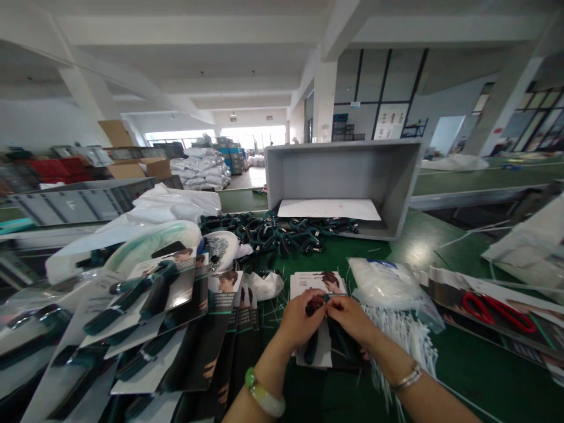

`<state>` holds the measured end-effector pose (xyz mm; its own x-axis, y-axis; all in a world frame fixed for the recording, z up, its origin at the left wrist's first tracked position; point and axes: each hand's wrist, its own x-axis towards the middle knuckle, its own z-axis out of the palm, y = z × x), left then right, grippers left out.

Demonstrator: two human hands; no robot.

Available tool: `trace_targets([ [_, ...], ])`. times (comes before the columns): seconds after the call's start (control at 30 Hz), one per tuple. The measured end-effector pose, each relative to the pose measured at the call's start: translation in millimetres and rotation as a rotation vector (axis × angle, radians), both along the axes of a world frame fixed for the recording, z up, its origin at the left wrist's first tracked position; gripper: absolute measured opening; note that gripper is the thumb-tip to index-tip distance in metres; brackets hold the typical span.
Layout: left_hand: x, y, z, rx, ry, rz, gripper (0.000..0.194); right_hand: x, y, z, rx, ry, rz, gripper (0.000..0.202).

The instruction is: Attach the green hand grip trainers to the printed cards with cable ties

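Observation:
A hand grip strengthener point(345, 345) with dark green handles lies on a printed backing card point(325, 348), on top of a small stack of cards. My left hand point(299, 320) is closed around the strengthener's upper end. Close beside it, my right hand point(350, 317) is closed in a pinch at the same spot; whatever sits between its fingertips is too small and covered to make out. Thin white cable ties point(408, 332) spread out by my right wrist, below a clear plastic bag point(381, 279) of white material.
Carded grip strengtheners point(145, 294) pile up at left. Loose strengtheners point(264, 232) heap before a grey crate point(341, 170) tipped on its side. A white bowl point(227, 249) holds small metal parts. Red-handled scissors point(497, 311) lie on stacked cards at right.

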<state>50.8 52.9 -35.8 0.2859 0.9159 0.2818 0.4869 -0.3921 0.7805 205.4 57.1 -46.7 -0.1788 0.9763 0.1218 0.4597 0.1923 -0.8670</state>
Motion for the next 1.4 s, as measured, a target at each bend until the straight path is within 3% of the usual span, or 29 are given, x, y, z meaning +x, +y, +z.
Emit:
trace_targets([
  [0.13,3,0,-2.0,0.031,0.05,0.089,0.014,-3,-3,-4.1,0.037,0.005,-0.035,0.015],
  [0.3,11,-3,-4.8,0.331,-0.015,0.223,0.008,-4,-12,-12.4,0.326,0.065,-0.127,0.016],
  [0.4,13,-5,3.2,0.469,-0.01,0.195,0.012,-5,-11,-9.8,0.441,-0.006,-0.088,0.016],
  [0.57,14,-3,14.5,0.574,0.05,0.044,0.017,-7,7,0.9,0.369,-0.324,-0.022,0.022],
  [0.63,12,-3,10.1,0.51,0.042,0.061,0.015,-5,13,0.4,0.358,-0.35,0.004,0.022],
  [0.73,5,-6,-2.8,0.309,0.037,0.197,0.014,-1,14,-4.4,0.429,-0.242,0.022,0.016],
  [0.9,1,-14,-12.2,0.051,0.198,0.298,0.021,6,-3,-3.4,0.589,-0.275,0.136,0.018],
  [1.0,4,-13,-9.4,-0.002,0.215,0.33,0.017,8,-15,2.7,0.601,-0.453,0.294,0.021],
  [1.1,4,-9,-7.3,-0.064,0.176,0.332,0.016,10,-22,5.8,0.584,-0.587,0.315,0.022],
  [1.23,4,-6,-3.1,-0.135,0.214,0.333,0.024,11,-24,2.8,0.608,-0.565,0.247,0.022],
  [1.4,14,-8,2.7,-0.067,0.357,0.36,0.019,12,-20,2.8,0.593,-0.507,0.331,0.026],
])
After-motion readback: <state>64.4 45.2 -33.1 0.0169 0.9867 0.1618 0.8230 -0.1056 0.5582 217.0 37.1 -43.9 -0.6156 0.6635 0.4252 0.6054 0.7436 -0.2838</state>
